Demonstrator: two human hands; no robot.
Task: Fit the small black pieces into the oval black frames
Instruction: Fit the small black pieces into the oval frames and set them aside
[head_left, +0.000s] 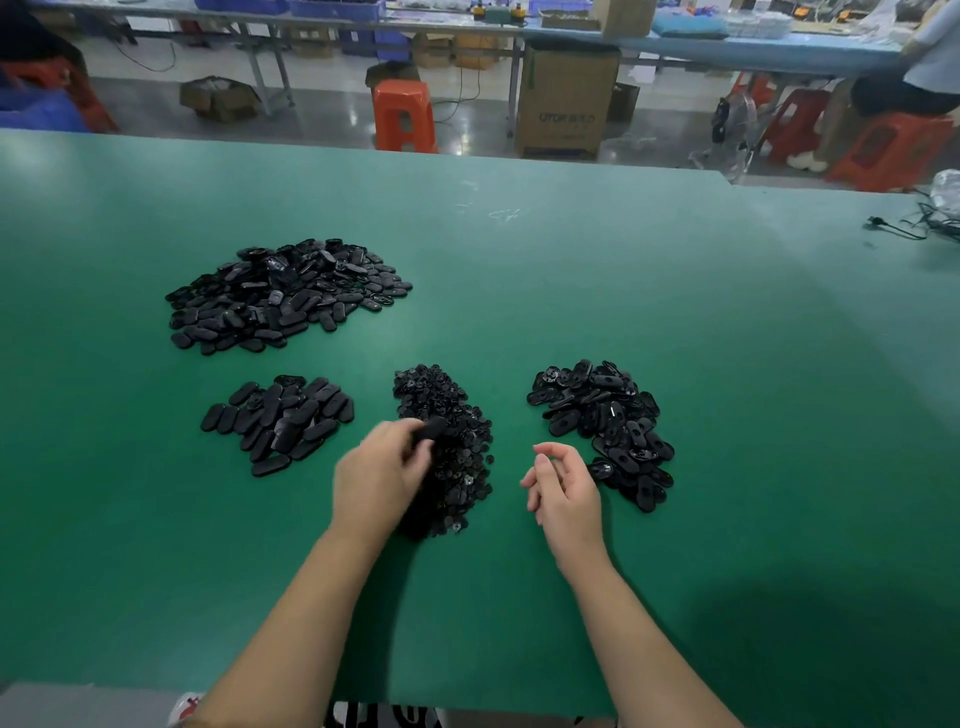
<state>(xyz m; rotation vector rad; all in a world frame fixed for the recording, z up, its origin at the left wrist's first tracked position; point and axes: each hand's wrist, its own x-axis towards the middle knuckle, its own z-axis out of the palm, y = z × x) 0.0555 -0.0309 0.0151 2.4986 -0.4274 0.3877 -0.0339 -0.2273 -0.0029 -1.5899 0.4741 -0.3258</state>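
Nearest, two bare forearms reached out over the green table (623, 291). The left hand (382, 475) hovered at the left edge of the heap of small pieces (452, 457), its fingers curled round one oval frame (430, 430) that stuck out past the fingertips (blurred, so the exact grip was hard to read). The right hand (563, 486) hung just right of that heap, fingers loosely curled and holding nothing, thumb and forefinger slightly apart.

Close beside the right hand lay a pile of open frames (605, 431), many showing a hole in the middle. To the left of the left hand, a little apart, sat a small pile of smooth ovals (280, 421), lying mostly side by side. Farther back and to the left was a much larger heap of ovals (285, 293), well apart from the hands.

Near the right edge of the table a black cable (901, 228) trailed in.

Beyond the table stood an orange stool (404, 115), a tall cardboard box (566, 98), and more red stools (893, 150) on the right, where a seated person (919, 78) was partly visible. A long blue workbench (779, 49) crossed the back, cluttered with boxes and bins.
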